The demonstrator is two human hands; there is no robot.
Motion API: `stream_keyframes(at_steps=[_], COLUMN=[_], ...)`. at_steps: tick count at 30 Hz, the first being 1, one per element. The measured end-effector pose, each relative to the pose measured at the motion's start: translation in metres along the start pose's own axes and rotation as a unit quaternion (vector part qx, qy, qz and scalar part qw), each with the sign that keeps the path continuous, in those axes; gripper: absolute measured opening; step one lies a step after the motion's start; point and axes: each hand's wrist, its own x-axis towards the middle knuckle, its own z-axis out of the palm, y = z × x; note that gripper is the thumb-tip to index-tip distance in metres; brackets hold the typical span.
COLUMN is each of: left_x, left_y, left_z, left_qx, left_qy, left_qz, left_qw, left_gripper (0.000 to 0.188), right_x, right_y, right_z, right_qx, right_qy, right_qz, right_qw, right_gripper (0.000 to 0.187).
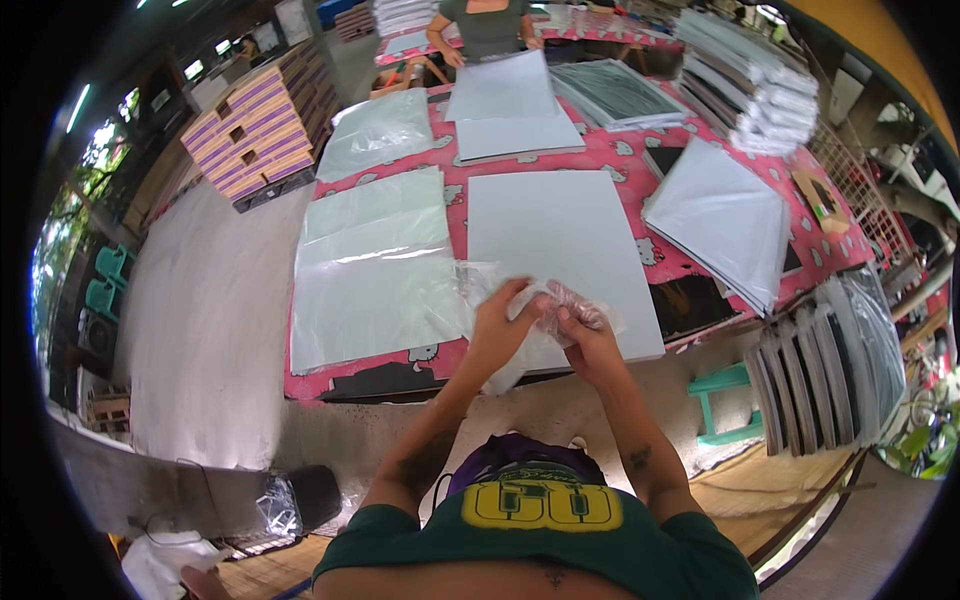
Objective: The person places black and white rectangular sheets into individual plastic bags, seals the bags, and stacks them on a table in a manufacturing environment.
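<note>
Crumpled clear plastic film (548,312) is bunched between my two hands over the near part of a stack of white sheets (550,220). My left hand (503,322) holds the film's left side between thumb and fingers. Closed on the other side of the same film is my right hand (590,345), with its fingers partly covered by the plastic. A loose part of the film trails down beside my left wrist. Left of the white sheets lies a pile of clear plastic bags (375,270), its right edge close to my left hand.
A pink patterned cloth (452,205) covers the table. Across it, a person (490,25) handles white sheets (515,110). To the right lie a plastic-covered stack (722,215) and a cardboard box (822,203). Wrapped panels (825,370) stand by a green stool (722,400); stacked cartons (255,130) stand left.
</note>
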Motion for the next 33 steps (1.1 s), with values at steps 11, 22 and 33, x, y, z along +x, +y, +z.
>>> stream_keyframes(at_steps=[11, 22, 33], left_x=[0.008, -0.010, -0.033], left_y=[0.024, -0.027, 0.063], left_z=[-0.002, -0.068, -0.117], left_qx=[0.109, 0.185, 0.062], left_qy=[0.185, 0.354, 0.030], left_qz=[0.164, 0.020, 0.064], left_qw=[0.963, 0.916, 0.996], left_gripper=[0.012, 0.010, 0.079], right_x=[-0.012, -0.010, 0.003], right_y=[-0.016, -0.031, -0.124], right_z=[-0.030, -0.041, -0.049], right_qx=[0.048, 0.207, -0.363], right_qy=[-0.096, -0.106, -0.417], right_qz=[0.095, 0.093, -0.002], right_qw=[0.990, 0.968, 0.833], right_gripper=[0.034, 0.049, 0.026])
